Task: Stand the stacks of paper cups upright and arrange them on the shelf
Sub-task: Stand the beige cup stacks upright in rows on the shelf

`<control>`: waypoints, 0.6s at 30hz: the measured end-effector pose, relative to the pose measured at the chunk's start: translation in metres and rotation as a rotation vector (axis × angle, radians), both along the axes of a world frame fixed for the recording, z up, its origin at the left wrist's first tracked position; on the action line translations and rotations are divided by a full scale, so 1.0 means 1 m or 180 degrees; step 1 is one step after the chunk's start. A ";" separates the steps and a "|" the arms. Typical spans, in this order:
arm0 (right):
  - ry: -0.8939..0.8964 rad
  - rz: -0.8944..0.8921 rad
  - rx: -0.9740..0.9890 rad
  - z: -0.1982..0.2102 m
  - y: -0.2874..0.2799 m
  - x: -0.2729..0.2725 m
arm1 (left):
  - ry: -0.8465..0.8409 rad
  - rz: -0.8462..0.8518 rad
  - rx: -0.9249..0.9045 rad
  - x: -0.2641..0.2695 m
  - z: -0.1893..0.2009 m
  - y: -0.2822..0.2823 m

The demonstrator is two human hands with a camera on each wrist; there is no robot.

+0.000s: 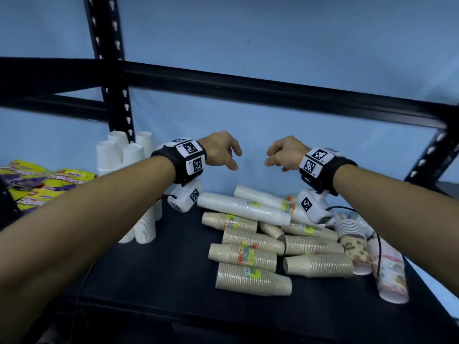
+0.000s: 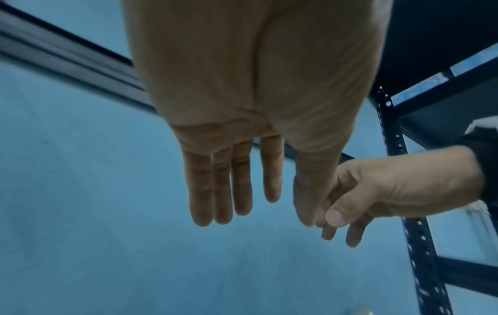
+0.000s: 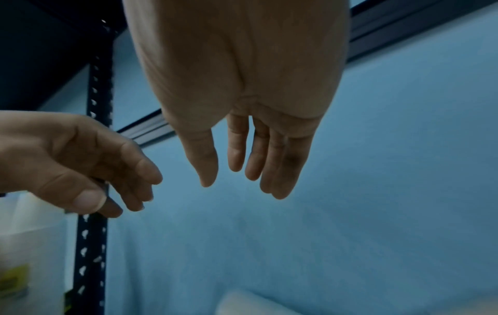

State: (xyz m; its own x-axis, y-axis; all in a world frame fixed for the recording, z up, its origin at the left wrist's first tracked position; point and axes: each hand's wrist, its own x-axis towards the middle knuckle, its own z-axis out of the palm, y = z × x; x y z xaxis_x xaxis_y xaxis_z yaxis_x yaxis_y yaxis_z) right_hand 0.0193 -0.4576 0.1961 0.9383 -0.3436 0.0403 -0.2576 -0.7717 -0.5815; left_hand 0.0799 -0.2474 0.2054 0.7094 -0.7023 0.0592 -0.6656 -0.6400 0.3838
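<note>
A pale blue wall backs a black metal shelf, whose dark board carries everything in view. At the back left corner a cluster of white cup stacks already stands upright beside the slotted upright post. Towards the right edge lies a jumbled pile on its side: two long white cup stacks at the back, several tan cup stacks crossing one another in front, and a patterned pink stack by the right edge. Colourful snack bags lie past the left edge.

Both hands hover above the pile, holding nothing. The left hand has its fingers hanging loosely straight and slightly apart; the right hand likewise lets its fingers droop relaxed and a little spread. The two hands are near each other but, as far as I can tell, not touching.

Judging from this, most of the work remains, and the next pick is not yet chosen. The risk lies in the pile itself: the tan stacks rest against and over one another, so pulling out a lower one could roll its neighbours towards the front edge and off the shelf. The wrapped stacks look slippery and long, so one gripped at a single end may sag or slide, and a tall stack set down carelessly could topple the standing white ones.
</note>
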 end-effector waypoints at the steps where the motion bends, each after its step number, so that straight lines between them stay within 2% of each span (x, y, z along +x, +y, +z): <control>1: 0.0040 -0.0071 -0.0020 -0.007 -0.010 -0.005 | 0.0016 -0.0072 0.0059 -0.001 -0.009 -0.009; 10: 0.0556 -0.0378 -0.0415 -0.072 -0.069 -0.045 | 0.0372 -0.0393 0.0526 -0.003 -0.090 -0.069; 18: 0.0887 -0.0189 -0.0800 -0.115 -0.091 -0.061 | 0.0293 -0.0450 0.0877 0.001 -0.123 -0.090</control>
